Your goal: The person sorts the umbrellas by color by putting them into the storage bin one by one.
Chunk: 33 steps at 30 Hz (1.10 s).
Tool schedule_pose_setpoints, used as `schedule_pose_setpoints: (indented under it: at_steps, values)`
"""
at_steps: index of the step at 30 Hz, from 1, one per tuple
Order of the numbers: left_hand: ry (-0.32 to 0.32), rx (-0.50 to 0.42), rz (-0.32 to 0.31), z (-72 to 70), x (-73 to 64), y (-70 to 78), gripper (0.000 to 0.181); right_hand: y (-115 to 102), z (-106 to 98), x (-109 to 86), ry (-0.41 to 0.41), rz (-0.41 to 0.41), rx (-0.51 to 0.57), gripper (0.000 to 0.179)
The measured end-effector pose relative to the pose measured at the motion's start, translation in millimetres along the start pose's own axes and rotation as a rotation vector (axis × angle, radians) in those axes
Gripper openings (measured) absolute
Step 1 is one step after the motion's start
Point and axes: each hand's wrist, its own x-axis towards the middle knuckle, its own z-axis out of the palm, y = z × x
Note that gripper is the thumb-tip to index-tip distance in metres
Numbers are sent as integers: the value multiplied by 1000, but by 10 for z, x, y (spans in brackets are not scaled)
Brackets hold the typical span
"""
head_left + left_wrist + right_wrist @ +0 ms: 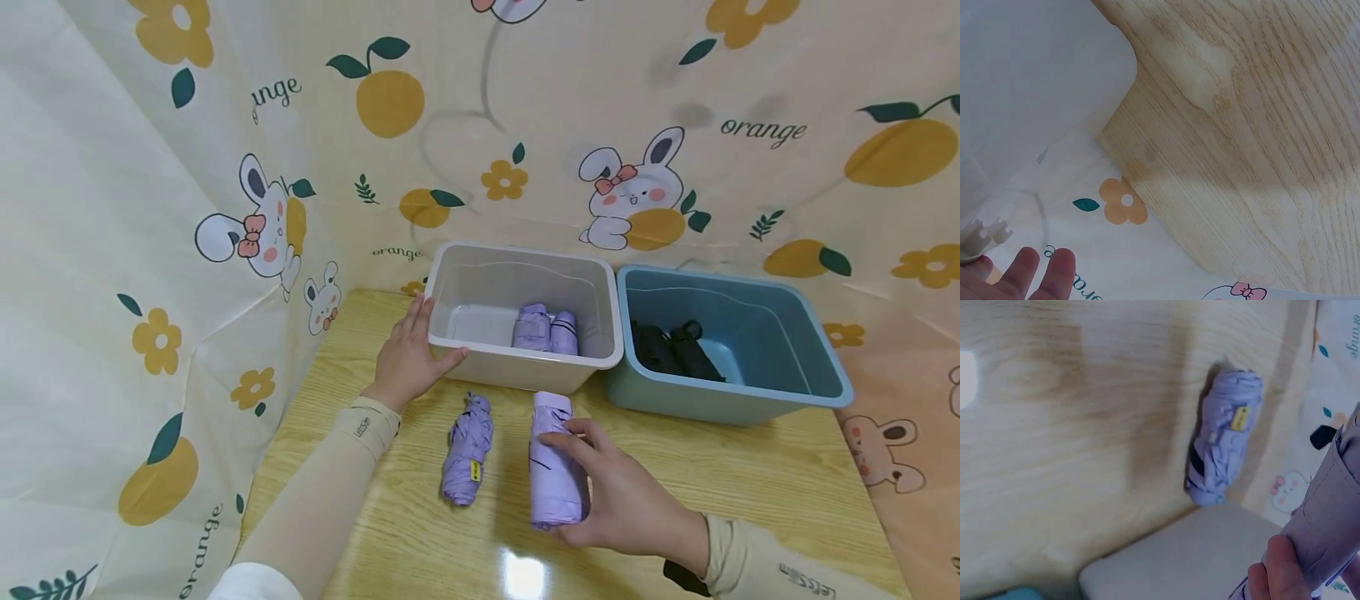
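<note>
My right hand (630, 500) grips a folded lilac umbrella (553, 492), fingers on its upper side and thumb near its lower end. In the right wrist view this umbrella (1329, 515) slants across the right edge. A second folded lilac umbrella (467, 454) with a yellow tag lies on the table to its left. My left hand (405, 354) rests at the left front corner of a white bin (517, 372), fingers extended along its side and thumb by the front rim. Inside that bin sit two more lilac umbrellas (532, 327).
To the right of the white bin stands a blue bin (697, 402) with black folded items (675, 350) in it. Both bins are at the back of the wood-grain table (420, 550), close to a patterned cloth (540, 117) that also hangs along the left.
</note>
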Motion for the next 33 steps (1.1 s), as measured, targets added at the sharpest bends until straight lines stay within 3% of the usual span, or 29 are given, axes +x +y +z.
schedule_pose_setpoints:
  at_steps: [11, 18, 33]
  values:
    - [11, -2, -1, 1, 2, -2, 108, -85, -352, -205, 21, -19, -14, 96]
    - [21, -7, 2, 12, 3, -29, 107, -81, -453, -264, 91, -66, -22, 96]
    - [10, -15, -5, 7, -1, -8, 108, -78, -726, -154, 116, -97, -26, 99]
